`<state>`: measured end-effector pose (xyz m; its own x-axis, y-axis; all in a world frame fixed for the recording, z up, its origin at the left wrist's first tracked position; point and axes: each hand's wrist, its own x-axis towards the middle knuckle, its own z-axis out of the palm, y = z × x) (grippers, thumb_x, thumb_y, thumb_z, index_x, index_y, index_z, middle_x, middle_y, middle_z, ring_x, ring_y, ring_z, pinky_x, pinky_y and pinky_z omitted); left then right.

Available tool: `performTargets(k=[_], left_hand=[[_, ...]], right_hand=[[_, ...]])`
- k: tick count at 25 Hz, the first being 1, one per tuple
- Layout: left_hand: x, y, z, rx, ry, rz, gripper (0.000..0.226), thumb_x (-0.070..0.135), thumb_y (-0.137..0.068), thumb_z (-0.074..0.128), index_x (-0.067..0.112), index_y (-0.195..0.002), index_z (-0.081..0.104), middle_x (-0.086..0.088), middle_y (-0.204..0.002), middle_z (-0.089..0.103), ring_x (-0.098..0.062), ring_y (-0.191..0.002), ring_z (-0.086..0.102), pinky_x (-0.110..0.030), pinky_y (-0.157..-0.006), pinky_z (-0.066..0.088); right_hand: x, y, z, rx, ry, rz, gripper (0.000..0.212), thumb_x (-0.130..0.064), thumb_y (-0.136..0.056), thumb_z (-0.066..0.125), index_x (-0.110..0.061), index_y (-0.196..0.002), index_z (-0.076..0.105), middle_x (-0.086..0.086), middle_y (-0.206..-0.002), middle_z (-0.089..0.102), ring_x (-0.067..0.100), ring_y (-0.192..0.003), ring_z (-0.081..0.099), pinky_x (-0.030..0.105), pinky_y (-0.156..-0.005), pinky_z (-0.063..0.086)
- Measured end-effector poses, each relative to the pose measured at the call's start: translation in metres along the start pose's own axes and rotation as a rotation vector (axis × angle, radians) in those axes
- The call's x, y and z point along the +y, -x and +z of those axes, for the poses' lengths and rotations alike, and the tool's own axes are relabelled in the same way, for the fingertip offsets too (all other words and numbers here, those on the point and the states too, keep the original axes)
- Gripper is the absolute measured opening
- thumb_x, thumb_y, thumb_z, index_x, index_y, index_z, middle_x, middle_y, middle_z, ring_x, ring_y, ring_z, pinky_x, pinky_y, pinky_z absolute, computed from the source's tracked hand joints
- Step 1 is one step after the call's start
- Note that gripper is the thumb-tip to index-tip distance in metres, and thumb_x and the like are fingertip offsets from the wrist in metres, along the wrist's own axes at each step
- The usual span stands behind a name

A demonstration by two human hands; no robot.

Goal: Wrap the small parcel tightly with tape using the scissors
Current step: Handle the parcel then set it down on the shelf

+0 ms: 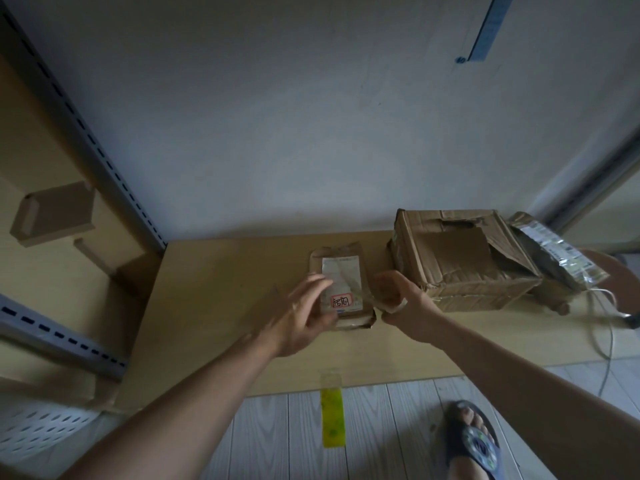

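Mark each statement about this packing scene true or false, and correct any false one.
1. The small parcel lies on the table. True.
2. The big carton stands left of the parcel. False: it stands on its right.
3. The left hand reaches the parcel with straight fingers. True.
4. Scissors lie on the parcel. False: no scissors are visible.
5. The right hand holds tape. True.

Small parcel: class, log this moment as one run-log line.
parcel on table | left hand flat on parcel | right hand holds tape beside it | scissors not visible
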<state>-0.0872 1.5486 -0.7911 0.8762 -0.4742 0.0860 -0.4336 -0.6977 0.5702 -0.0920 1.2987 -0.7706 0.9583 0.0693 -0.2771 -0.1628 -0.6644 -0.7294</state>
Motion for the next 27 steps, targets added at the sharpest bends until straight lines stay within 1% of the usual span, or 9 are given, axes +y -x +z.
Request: performTargets(k=[2,4,7,11,13,16,19,23,27], left_hand=[[-0.013,0.012,0.003,0.233,-0.007,-0.098,0.049,0.041,-0.102,0.042,0.012,-0.139,0.052,-0.005,-0.141,0.053,-0.019,-0.131,0.046,-0.025,-0.107,0.034],[-0.028,0.016,0.009,0.314,0.008,-0.222,0.036,0.021,-0.099,0.051,0.010,-0.132,0.058,-0.010,-0.126,0.061,-0.026,-0.119,0.054,-0.025,-0.097,0.038],[-0.037,0.018,0.012,0.253,-0.018,-0.465,0.032,0.014,-0.092,0.057,0.010,-0.123,0.063,-0.010,-0.116,0.065,-0.029,-0.110,0.059,-0.036,-0.090,0.047],[-0.029,0.025,0.014,0.091,-0.097,-0.557,0.043,0.038,-0.085,0.066,0.022,-0.125,0.060,-0.006,-0.117,0.060,-0.025,-0.114,0.056,-0.033,-0.089,0.044],[-0.026,0.030,0.019,0.002,-0.188,-0.538,0.054,0.052,-0.076,0.070,0.030,-0.124,0.059,-0.004,-0.117,0.056,-0.024,-0.115,0.053,-0.034,-0.090,0.045],[-0.027,0.035,0.021,-0.034,-0.246,-0.502,0.053,0.057,-0.071,0.073,0.032,-0.116,0.062,-0.002,-0.116,0.052,-0.023,-0.113,0.052,-0.035,-0.090,0.050],[-0.031,0.033,0.019,-0.090,-0.235,-0.521,0.056,0.052,-0.072,0.077,0.025,-0.118,0.061,-0.004,-0.116,0.052,-0.024,-0.112,0.053,-0.033,-0.089,0.048],[-0.028,0.036,0.008,-0.237,-0.162,-0.569,0.051,0.043,-0.059,0.081,0.023,-0.098,0.056,-0.003,-0.101,0.067,-0.022,-0.091,0.062,-0.028,-0.069,0.045],[-0.018,0.042,-0.002,-0.225,0.278,-0.669,0.027,0.029,-0.073,0.083,0.018,-0.083,0.060,0.003,-0.076,0.062,-0.016,-0.073,0.059,-0.027,-0.066,0.045]], right_hand=[[-0.001,-0.001,-0.008,-0.031,-0.006,-0.014,0.065,0.006,-0.075,0.074,-0.033,-0.121,0.051,-0.015,-0.105,0.062,0.020,-0.099,0.062,0.036,-0.085,0.055],[-0.001,-0.001,-0.011,-0.033,-0.057,0.023,0.057,0.013,-0.082,0.061,-0.033,-0.115,0.055,-0.010,-0.102,0.064,0.024,-0.094,0.064,0.034,-0.071,0.056],[-0.006,0.004,-0.012,0.039,-0.161,0.083,0.049,0.012,-0.092,0.043,-0.031,-0.105,0.060,-0.001,-0.095,0.068,0.023,-0.077,0.072,0.035,-0.061,0.057],[-0.026,0.018,-0.018,0.220,-0.007,-0.095,0.018,-0.012,-0.102,0.047,-0.019,-0.102,0.063,-0.003,-0.082,0.071,0.008,-0.056,0.066,0.028,-0.052,0.056],[-0.033,0.020,-0.017,0.290,-0.004,-0.155,0.022,-0.020,-0.104,0.045,-0.016,-0.097,0.066,-0.004,-0.078,0.071,0.015,-0.062,0.066,0.039,-0.060,0.056],[-0.036,0.020,-0.016,0.365,-0.020,-0.178,0.028,-0.025,-0.104,0.043,-0.012,-0.091,0.065,0.003,-0.078,0.069,0.024,-0.072,0.064,0.042,-0.064,0.051],[-0.042,0.025,-0.009,0.422,0.214,-0.438,0.017,-0.018,-0.100,0.051,-0.009,-0.089,0.061,0.002,-0.080,0.063,0.022,-0.069,0.055,0.039,-0.058,0.047],[-0.059,0.035,0.024,0.212,0.527,-0.825,0.018,-0.023,-0.100,0.044,-0.014,-0.099,0.060,0.001,-0.089,0.064,0.016,-0.079,0.057,0.029,-0.068,0.050],[-0.061,0.044,0.066,0.051,0.495,-0.708,0.026,-0.027,-0.097,0.038,-0.011,-0.095,0.059,0.006,-0.085,0.064,0.026,-0.073,0.059,0.041,-0.060,0.052]])
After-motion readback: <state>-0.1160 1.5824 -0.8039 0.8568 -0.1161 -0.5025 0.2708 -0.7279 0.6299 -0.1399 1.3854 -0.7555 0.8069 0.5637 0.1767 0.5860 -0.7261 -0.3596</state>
